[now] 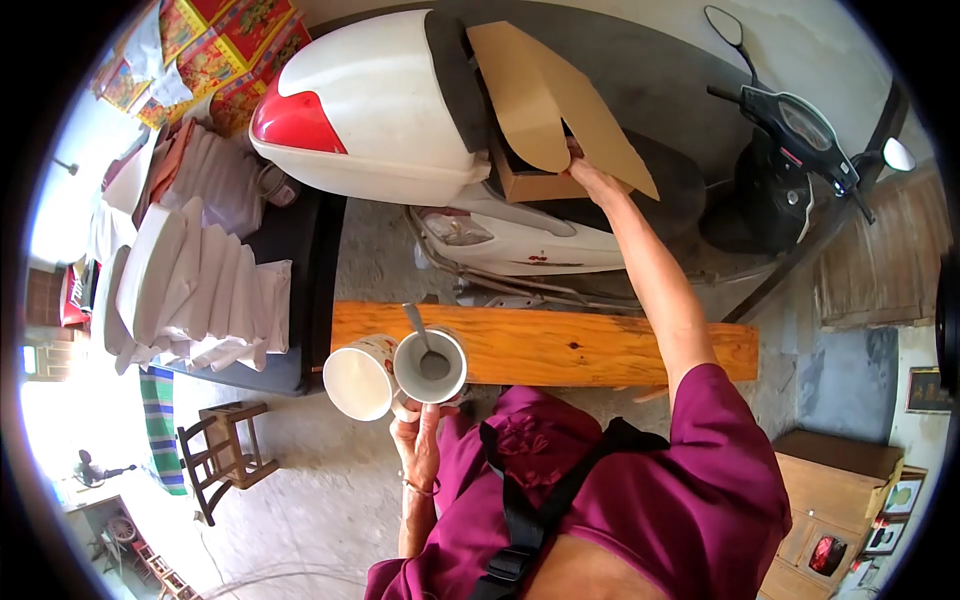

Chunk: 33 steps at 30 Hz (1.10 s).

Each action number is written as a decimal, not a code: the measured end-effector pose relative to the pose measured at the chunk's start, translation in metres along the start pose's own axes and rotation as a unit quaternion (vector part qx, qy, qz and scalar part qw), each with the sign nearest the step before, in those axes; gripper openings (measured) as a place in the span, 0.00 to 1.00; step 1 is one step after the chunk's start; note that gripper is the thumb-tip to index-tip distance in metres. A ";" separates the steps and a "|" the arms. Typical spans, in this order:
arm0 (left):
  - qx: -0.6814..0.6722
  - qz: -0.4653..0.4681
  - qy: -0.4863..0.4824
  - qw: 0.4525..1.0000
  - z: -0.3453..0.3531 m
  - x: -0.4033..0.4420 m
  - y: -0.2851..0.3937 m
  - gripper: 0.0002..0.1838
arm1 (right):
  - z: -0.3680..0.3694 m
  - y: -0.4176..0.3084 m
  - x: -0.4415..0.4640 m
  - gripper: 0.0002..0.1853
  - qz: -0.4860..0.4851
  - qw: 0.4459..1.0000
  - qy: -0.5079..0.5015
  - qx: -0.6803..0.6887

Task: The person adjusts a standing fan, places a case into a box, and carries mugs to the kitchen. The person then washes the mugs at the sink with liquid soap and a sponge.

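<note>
Two mugs are gripped together by their handles in my left hand [416,440]. The mug on the right [450,380] holds a metal spoon [415,322] leaning on its rim, and its inside looks grey at the bottom. A pale, creamy surface fills the mouth of the mug on the left [358,384]; whether it is liquid or a lid I cannot tell. My right hand [590,178] is stretched forward to an opened cardboard box [545,187] on the scooter seat. Its fingers close on the raised lid [590,110], partly hidden behind the cardboard. The box's contents are hidden.
A white scooter [540,240] with a rear top case [370,90] stands across the front. Before it runs a wooden bench [540,345]. Stacked white bundles [190,290] lie on a dark surface at left. A small wooden chair [225,450] and a cabinet [820,500] flank me.
</note>
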<state>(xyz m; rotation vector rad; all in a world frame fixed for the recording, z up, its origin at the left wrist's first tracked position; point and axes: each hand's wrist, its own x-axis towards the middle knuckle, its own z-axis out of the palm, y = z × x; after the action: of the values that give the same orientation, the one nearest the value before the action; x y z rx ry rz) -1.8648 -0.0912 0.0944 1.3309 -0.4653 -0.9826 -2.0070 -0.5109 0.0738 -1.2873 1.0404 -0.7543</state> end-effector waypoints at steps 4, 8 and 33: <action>0.010 0.014 0.002 1.000 0.001 0.000 0.002 0.10 | -0.003 0.005 -0.002 0.09 0.044 0.968 -0.038 0.243; 0.006 0.010 -0.002 1.000 -0.001 -0.001 0.002 0.10 | -0.002 -0.006 -0.014 0.10 0.027 0.927 -0.036 0.373; 0.008 -0.041 -0.143 0.989 -0.085 -0.041 -0.006 0.10 | 0.091 0.003 -0.241 0.18 0.005 0.966 -0.171 0.196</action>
<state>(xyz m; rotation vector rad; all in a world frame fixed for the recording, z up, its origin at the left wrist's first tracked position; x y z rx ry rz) -1.8235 -0.0078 0.0790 1.2362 -0.6407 -1.2472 -2.0147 -0.2562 0.1138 -1.0218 0.5826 -0.6615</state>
